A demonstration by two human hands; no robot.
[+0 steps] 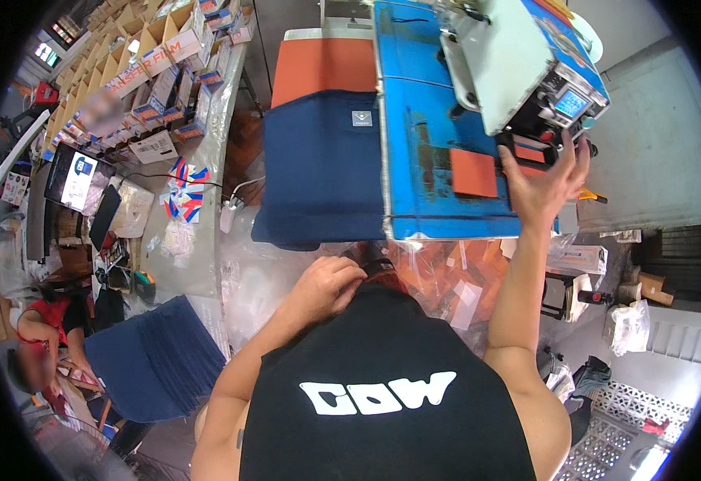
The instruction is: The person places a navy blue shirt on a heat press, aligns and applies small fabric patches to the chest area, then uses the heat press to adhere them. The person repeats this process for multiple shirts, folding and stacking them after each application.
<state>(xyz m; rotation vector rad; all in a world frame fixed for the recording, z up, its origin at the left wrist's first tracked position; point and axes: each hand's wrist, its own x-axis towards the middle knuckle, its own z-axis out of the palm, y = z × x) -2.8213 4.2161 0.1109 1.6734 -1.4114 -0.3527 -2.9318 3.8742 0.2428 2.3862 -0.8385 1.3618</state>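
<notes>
My right hand (541, 177) reaches to the front of a heat press (522, 78), fingers spread around the edge below its control box; what the fingertips touch is hard to tell. My left hand (331, 282) is held near my chest, fingers curled inward, with nothing clearly seen in it. Dark blue fabric (323, 162) lies flat over an orange pad (320, 63), with a small light label (362, 118) near its upper right. Beside it is a blue table surface (410, 180) with an orange patch (473, 173).
At left, a table (203, 270) carries cardboard boxes (161, 96), a tablet (78, 177) and red, white and blue strips (185, 189). A stack of dark blue fabric (155, 361) lies at its near end. Another person (44, 324) is at lower left.
</notes>
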